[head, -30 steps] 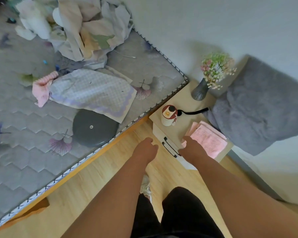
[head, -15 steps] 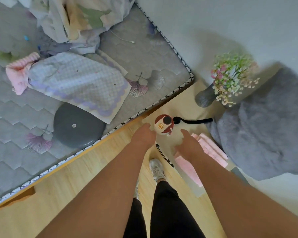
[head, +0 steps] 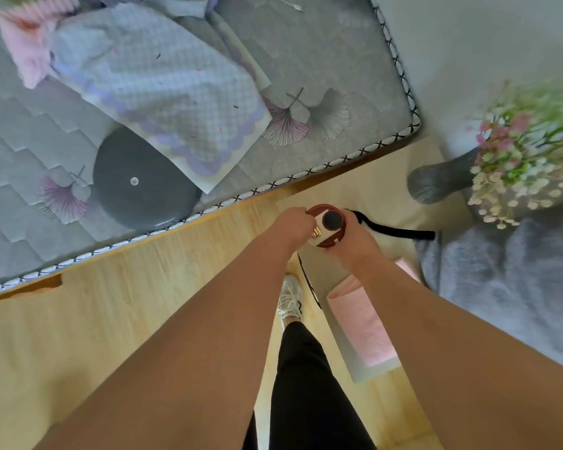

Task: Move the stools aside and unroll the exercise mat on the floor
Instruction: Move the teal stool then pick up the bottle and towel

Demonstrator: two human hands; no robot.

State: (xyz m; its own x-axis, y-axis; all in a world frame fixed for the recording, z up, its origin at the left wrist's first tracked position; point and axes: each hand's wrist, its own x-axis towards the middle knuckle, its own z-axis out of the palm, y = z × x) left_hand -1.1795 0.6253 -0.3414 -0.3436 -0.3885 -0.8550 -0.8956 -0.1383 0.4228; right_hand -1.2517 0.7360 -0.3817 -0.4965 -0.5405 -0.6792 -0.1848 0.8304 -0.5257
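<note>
No stool and no exercise mat shows in the head view. Both my arms reach forward over a small cream bedside table (head: 374, 186). My left hand (head: 291, 225) and my right hand (head: 355, 241) close round a red and white bottle (head: 326, 226) with a dark cap, one on each side. A black strap (head: 395, 230) trails from the bottle to the right across the table top.
A grey mattress (head: 30, 125) fills the left, with a round dark grey disc (head: 140, 186), a checked cloth (head: 163, 82) and a pink towel (head: 23, 50) on it. A folded pink cloth (head: 363, 326), a grey vase of flowers (head: 436, 183) and a grey fluffy cushion (head: 507, 280) lie right. Wooden floor (head: 95, 336) lies below.
I have stepped closer to the bedside table. Both hands moved forward from its front edge and now hold the bottle, which tipped from upright.
</note>
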